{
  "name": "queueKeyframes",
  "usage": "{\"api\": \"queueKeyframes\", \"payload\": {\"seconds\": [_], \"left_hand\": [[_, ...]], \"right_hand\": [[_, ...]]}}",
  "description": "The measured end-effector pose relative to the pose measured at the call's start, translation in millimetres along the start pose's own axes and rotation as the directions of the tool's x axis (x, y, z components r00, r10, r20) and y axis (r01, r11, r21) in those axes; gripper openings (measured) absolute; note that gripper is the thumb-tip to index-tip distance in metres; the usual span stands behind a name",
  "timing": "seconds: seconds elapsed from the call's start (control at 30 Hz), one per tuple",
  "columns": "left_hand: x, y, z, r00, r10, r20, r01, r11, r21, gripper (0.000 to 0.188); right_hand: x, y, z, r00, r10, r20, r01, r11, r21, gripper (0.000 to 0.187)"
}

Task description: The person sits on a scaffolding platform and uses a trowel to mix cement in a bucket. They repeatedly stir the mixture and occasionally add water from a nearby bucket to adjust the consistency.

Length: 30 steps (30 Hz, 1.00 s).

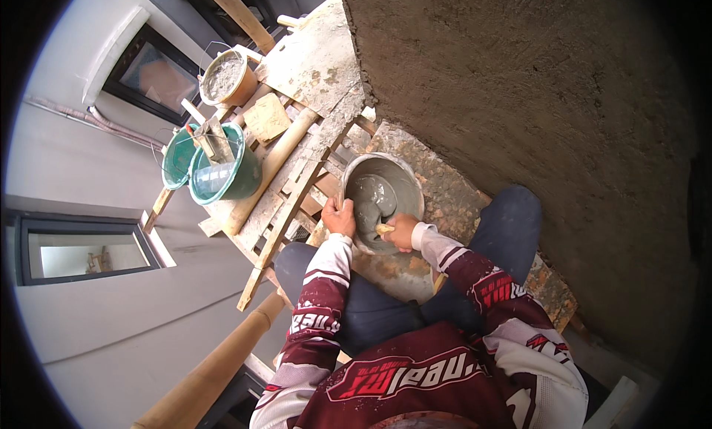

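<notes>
Between my knees a round grey bucket (406,175) stands on the mortar-stained planks. Wet grey cement mix (377,188) lies inside it, smooth and shiny. My left hand (340,218) is closed on the bucket's left rim. At the near side of the bucket, my right hand (403,233) wraps round a short wooden-handled tool (384,229). The tool's far end is down in the bucket, and I cannot make out its blade or head.
A rough plastered wall (519,80) rises on the right. Left, on bamboo-and-plank scaffolding (285,225), stand a green bucket (248,173) with water and a trowel (215,143), another green bucket (176,158), an orange bucket (241,88) of mortar and a yellowish block (267,119).
</notes>
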State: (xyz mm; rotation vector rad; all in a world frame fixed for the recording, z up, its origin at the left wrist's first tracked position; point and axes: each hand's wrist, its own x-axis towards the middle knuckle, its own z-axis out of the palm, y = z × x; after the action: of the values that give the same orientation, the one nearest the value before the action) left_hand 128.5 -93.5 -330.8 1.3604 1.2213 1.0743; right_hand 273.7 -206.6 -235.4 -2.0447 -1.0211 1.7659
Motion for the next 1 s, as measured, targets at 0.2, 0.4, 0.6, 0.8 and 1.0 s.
{"api": "queueKeyframes", "payload": {"seconds": [0.2, 0.4, 0.6, 0.8, 1.0], "left_hand": [[4, -5, 2, 0.999, -0.042, -0.035, 0.038, 0.994, -0.106, 0.017], [6, -3, -5, 0.996, -0.072, -0.051, 0.075, 0.995, 0.058, 0.019], [7, -7, -1, 0.996, -0.067, -0.064, 0.068, 0.998, 0.018, 0.020], [7, -3, 1, 0.995, -0.071, -0.071, 0.077, 0.993, 0.091, 0.020], [3, 29, 11, 0.999, -0.023, -0.041, 0.032, 0.970, 0.240, 0.017]], "right_hand": [[41, 33, 24, 1.000, -0.018, 0.018, -0.005, 0.554, 0.833, 0.027], [46, 52, 25, 0.960, -0.195, 0.203, -0.253, -0.286, 0.924, 0.041], [-22, 52, -15, 0.987, -0.077, 0.144, -0.126, 0.200, 0.972, 0.043], [-26, 1, -32, 0.988, 0.075, -0.138, -0.047, 0.979, 0.199, 0.042], [32, 5, -15, 0.963, 0.211, -0.168, -0.236, 0.960, -0.148, 0.047]]}}
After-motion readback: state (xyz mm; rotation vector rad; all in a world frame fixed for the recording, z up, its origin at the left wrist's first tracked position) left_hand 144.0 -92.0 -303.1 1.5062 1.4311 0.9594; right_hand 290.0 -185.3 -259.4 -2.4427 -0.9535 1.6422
